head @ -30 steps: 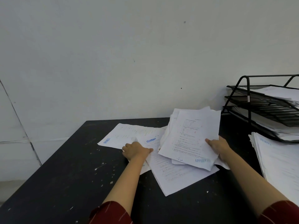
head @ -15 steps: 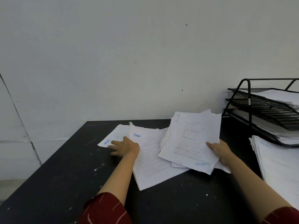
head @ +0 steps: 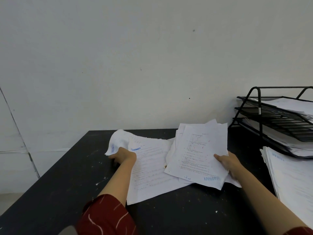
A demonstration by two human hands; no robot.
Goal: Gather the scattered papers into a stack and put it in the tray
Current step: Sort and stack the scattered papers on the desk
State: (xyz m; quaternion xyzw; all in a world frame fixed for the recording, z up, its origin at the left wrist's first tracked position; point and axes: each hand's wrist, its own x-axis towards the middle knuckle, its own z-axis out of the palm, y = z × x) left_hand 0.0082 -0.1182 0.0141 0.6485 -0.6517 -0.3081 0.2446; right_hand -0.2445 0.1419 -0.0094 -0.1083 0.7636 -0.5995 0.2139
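Bare tabletop [head: 71, 180] open to the left and front, tray [head: 277, 116] crowding the right edge; left hand [head: 124, 156] gripping a curled sheet [head: 118, 139] off the papers [head: 152, 167], right hand [head: 227, 162] pinching the stack [head: 198, 153] mid-table.

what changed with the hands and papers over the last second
The left hand slid leftward across the loose sheets and took hold of the far-left sheet, whose edge now curls up. The right hand kept gripping the gathered stack; the tray stayed put.
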